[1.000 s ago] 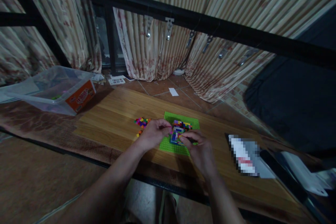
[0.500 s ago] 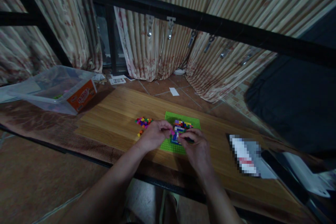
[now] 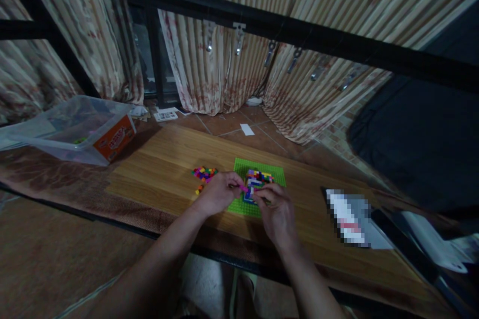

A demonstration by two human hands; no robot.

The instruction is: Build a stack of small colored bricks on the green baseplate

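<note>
Assembly of small multicoloured plastic bricks (image 3: 260,176) sits on a flat, bright green studded baseplate (image 3: 240,163), which lies on the brown wood-grain tabletop (image 3: 160,159). Left hand (image 3: 220,192), at the assembly's left edge: grip closed, pinching a small pink plastic piece (image 3: 243,189). Right hand (image 3: 279,212): fingertips at the assembly's near right part; cannot tell whether its grip holds a brick. Loose mixed-colour bricks (image 3: 204,174) lie left of the baseplate. Clear plastic box with an orange label (image 3: 80,152) stands farther left
</note>
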